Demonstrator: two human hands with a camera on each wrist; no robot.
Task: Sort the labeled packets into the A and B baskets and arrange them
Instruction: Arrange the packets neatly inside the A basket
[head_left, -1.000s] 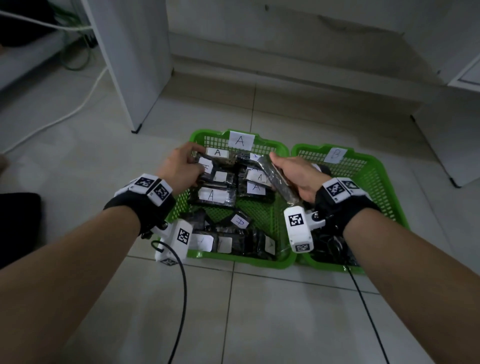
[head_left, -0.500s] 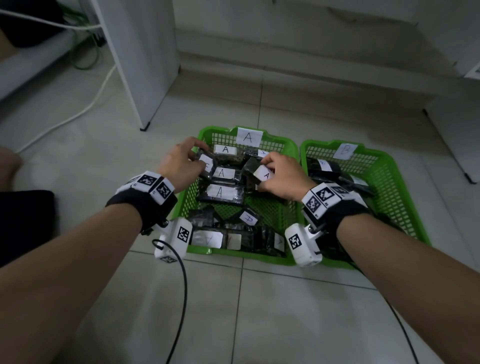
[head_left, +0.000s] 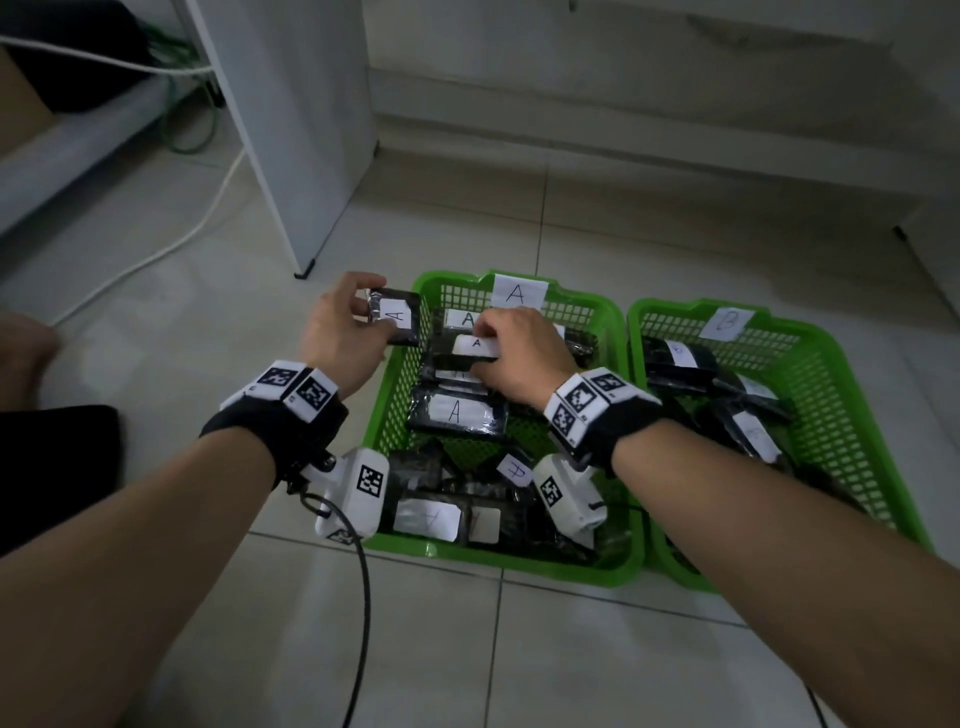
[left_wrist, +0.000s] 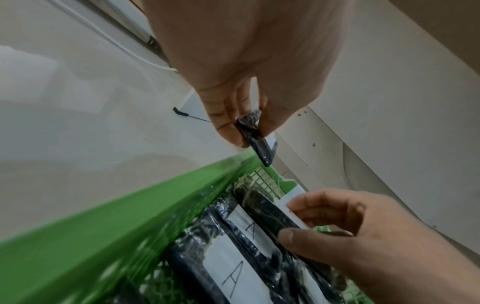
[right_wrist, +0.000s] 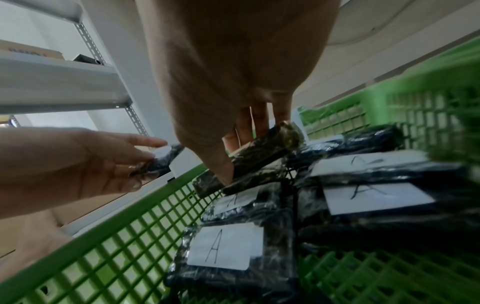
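Observation:
Two green baskets stand side by side on the tiled floor: basket A (head_left: 400, 384) on the left, basket B (head_left: 852, 374) on the right, each with a paper letter tag on its far wall. Basket A holds several black wrapped packets with white "A" labels. My left hand (head_left: 340, 332) pinches one "A" packet (head_left: 397, 317) just above the basket's far left rim. My right hand (head_left: 519, 353) grips another "A" packet (head_left: 475, 349) over the stack inside basket A. The left wrist view shows the left fingers (left_wrist: 228, 123) on the packet's end (left_wrist: 259, 142).
Basket B holds several black packets (head_left: 680, 364) with white labels. A white cabinet panel (head_left: 291, 130) stands behind the baskets at left, with white and green cables (head_left: 197, 124) beyond it. A black cord (head_left: 358, 597) trails from my left wrist across the floor.
My left hand lifted an "A" packet up and left, out over the basket's rim. My right hand shifted left within basket A and took hold of a labelled packet on the stack.

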